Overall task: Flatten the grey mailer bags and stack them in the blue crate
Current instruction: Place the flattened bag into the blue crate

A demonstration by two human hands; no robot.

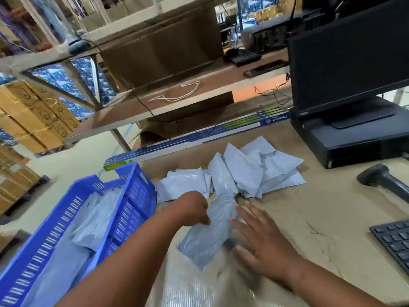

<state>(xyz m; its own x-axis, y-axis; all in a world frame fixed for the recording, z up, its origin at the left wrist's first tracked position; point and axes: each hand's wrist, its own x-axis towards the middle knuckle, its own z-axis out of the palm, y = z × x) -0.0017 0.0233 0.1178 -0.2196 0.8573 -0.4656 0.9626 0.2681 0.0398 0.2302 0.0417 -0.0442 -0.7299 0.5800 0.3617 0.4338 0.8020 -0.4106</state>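
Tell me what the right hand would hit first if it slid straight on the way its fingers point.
The right hand lies open, fingers pointing up and left across the table. Straight on, it would probably meet the grey mailer bag that the left hand grips; beyond that lies the pile of mailer bags.

Table (309, 209), tan top: blue crate (132, 196) lower left; heap of grey mailers (250, 171) centre; long blue box (199, 136) along the far edge; monitor base unit (345, 138), scanner (380, 178) and keyboard (396, 240) at right.

Warehouse w/ metal shelving (137, 111), cardboard boxes (33, 111), tan worktable (321, 209).
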